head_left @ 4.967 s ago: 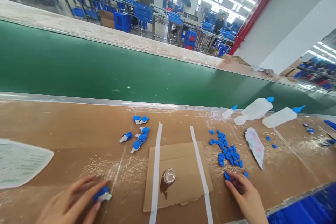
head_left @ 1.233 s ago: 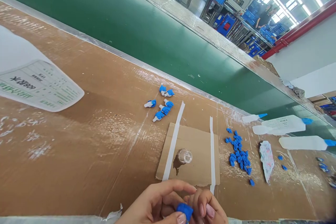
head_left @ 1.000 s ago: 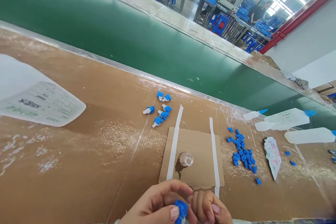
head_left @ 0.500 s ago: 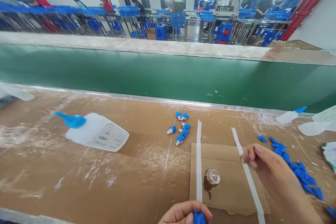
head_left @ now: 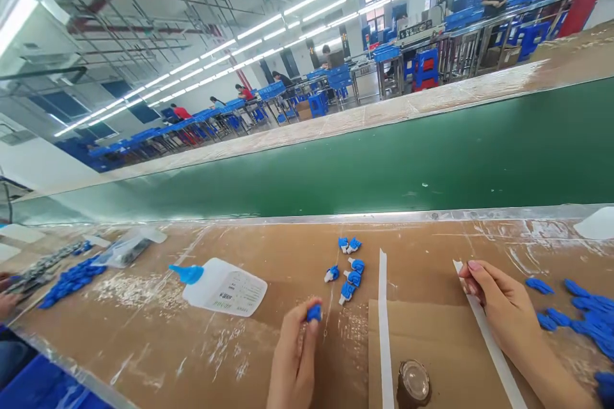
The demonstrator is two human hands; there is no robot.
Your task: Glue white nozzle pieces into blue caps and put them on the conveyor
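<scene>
Head view: fingers (head_left: 307,339) of the left hand (head_left: 292,364) are pinched narrow on a small blue piece (head_left: 314,313), thumb and fingertips closed on it just above the table (head_left: 144,319). That hand comes up from 6 o'clock, with its wrist at the lower edge of the frame. Near it at 1 o'clock lies a cluster of blue-and-white pieces (head_left: 348,265). At 10 o'clock a glue bottle (head_left: 225,278) lies on its side, blue nozzle towards 9 o'clock.

Fingers (head_left: 472,276) of the right hand (head_left: 501,310) are curled and drawn together, tips touching the far end of a white strip (head_left: 496,354); whether they pinch anything I cannot tell. This hand lies knuckles up, forearm running off to 5 o'clock.

Between the hands a second white strip (head_left: 382,313) runs along the left edge of a cardboard sheet (head_left: 446,339), which carries a round jar (head_left: 413,383) at its near end. Loose blue parts (head_left: 588,319) lie at 3 o'clock from the right hand. Beyond the table, at 12 o'clock, runs a green belt (head_left: 384,160).
</scene>
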